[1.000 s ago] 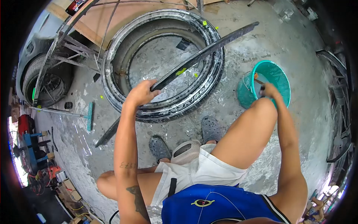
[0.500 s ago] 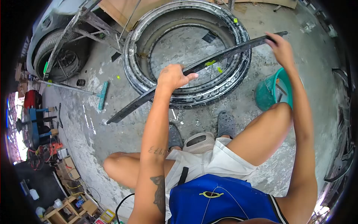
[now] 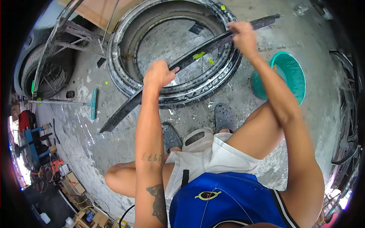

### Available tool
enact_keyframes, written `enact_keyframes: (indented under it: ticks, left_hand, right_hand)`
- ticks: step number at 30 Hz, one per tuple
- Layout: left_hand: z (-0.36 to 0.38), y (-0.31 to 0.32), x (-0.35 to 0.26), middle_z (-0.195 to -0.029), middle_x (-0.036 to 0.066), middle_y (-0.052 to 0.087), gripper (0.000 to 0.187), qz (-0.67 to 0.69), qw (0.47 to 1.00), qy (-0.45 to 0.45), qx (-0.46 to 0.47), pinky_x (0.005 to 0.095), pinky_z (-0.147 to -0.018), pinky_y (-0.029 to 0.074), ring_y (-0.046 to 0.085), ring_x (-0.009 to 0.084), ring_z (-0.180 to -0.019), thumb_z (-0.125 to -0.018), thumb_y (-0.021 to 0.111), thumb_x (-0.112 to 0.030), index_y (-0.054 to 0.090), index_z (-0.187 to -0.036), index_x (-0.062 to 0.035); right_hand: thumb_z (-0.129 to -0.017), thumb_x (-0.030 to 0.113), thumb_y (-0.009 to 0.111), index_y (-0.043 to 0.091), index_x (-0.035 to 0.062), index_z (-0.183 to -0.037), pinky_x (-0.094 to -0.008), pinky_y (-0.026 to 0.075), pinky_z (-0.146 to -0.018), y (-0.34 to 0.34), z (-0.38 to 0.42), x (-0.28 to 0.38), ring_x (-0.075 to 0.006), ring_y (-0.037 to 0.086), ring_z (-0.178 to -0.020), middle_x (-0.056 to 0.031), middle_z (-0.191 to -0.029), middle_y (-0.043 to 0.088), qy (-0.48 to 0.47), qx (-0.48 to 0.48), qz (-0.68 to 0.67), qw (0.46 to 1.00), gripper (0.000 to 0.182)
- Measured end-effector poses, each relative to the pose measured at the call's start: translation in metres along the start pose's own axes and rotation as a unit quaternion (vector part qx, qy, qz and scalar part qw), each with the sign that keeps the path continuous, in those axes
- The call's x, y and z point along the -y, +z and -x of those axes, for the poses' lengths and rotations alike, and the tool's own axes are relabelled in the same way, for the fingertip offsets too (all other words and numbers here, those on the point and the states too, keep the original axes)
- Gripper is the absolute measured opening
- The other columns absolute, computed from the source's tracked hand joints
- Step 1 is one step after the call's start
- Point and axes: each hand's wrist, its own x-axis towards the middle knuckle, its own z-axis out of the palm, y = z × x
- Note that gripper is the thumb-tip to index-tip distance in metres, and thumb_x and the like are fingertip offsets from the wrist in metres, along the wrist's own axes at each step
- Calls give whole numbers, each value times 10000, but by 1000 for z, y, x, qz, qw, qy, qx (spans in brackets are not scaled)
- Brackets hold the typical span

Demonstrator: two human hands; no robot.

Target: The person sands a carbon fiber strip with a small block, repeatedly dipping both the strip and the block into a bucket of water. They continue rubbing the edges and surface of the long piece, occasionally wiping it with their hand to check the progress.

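Observation:
A long black strip (image 3: 121,115), flat and slightly bent, slants across a tyre (image 3: 211,84) lying on its side on the floor. My left hand (image 3: 157,76) is closed around the strip left of its middle, thumb stretched along it. Farther along, toward the strip's right end, my right hand (image 3: 243,38) has its fingers closed over the strip, partly hiding it. The strip's right end sticks out past this hand. Bits of yellow-green tape (image 3: 198,55) show near the strip's middle. Wet, whitish streaks mark the tyre.
A green bucket (image 3: 298,78) stands beside my right knee. At left, a teal-headed floor brush (image 3: 94,104) lies near a metal stand (image 3: 78,36) and a car wheel (image 3: 47,74). Tools and boxes (image 3: 74,182) crowd the lower left. My feet in grey clogs (image 3: 224,117) are before the tyre.
My right hand has moved leftward along the strip, away from its right end, leaving more of that end exposed. My left hand still grips it. The whole view has shifted slightly.

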Motion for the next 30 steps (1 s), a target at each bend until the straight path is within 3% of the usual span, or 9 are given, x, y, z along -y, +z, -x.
enact_keyframes:
  ticks: [4,6,9,12,16,18,24,28,30]
  left_hand:
    - [-2,-5,-3,-937,276,702,455,16,1000,-1,13,489,-864,527,675,437,-963,-854,731,-439,748,-983,-4]
    - [2,2,4,-917,273,704,468,10,1000,10,-13,486,-844,534,684,437,-929,-855,727,-449,744,-958,7]
    - [-1,3,5,-898,310,680,480,12,1000,-9,9,489,-861,517,673,448,-936,-861,727,-434,732,-974,32]
    - [9,3,-6,-870,288,690,434,-18,999,-11,-33,497,-852,527,673,456,-914,-866,717,-424,742,-956,-1]
    - [25,10,-12,-904,261,705,319,-38,996,5,-76,496,-850,534,684,436,-907,-854,699,-327,743,-1005,-50]
    - [34,16,-14,-913,250,710,291,-46,997,2,-65,496,-848,537,689,426,-904,-848,688,-289,741,-1021,-61]
    - [36,30,-18,-882,250,709,238,-56,992,8,-115,494,-801,555,700,424,-843,-792,668,-194,721,-967,-42]
    - [42,52,-16,-858,205,720,173,-58,979,41,-191,480,-718,564,712,386,-777,-754,697,-136,681,-882,-20]
    - [51,54,-19,-844,183,721,157,-53,978,51,-196,463,-687,566,711,376,-747,-735,715,-125,656,-842,-28]
  right_hand:
    - [-697,-157,570,737,83,-1047,-393,505,-914,23,34,101,-280,636,-988,-92,-1018,719,-154,84,-145,974,456]
    - [-699,-158,561,734,84,-1060,-385,510,-912,21,24,65,-284,641,-991,-95,-1028,723,-172,79,-116,975,468]
    - [-720,-74,609,741,59,-1043,-400,498,-883,1,-1,-23,-287,639,-973,-104,-994,738,-34,33,-36,998,373]
    - [-734,-58,632,744,63,-1013,-392,501,-890,-4,3,12,-293,639,-937,-104,-930,731,14,20,14,1000,324]
    - [-714,-42,640,703,64,-1059,-401,479,-948,28,44,133,-305,615,-1038,-104,-1054,694,-157,132,-76,976,367]
    - [-682,-96,602,722,78,-1024,-411,490,-906,23,39,104,-300,634,-969,-100,-1002,711,-220,99,-93,966,403]
    - [-707,-81,579,760,99,-1028,-401,516,-879,-20,19,15,-315,635,-974,-117,-992,723,66,29,90,993,411]
    - [-672,-110,592,754,107,-1048,-380,521,-913,6,76,137,-286,642,-1002,-93,-1043,727,-60,54,-49,996,464]
    - [-671,-115,595,754,111,-1050,-376,520,-922,2,77,119,-285,642,-1006,-89,-1052,728,-60,63,-45,995,469]
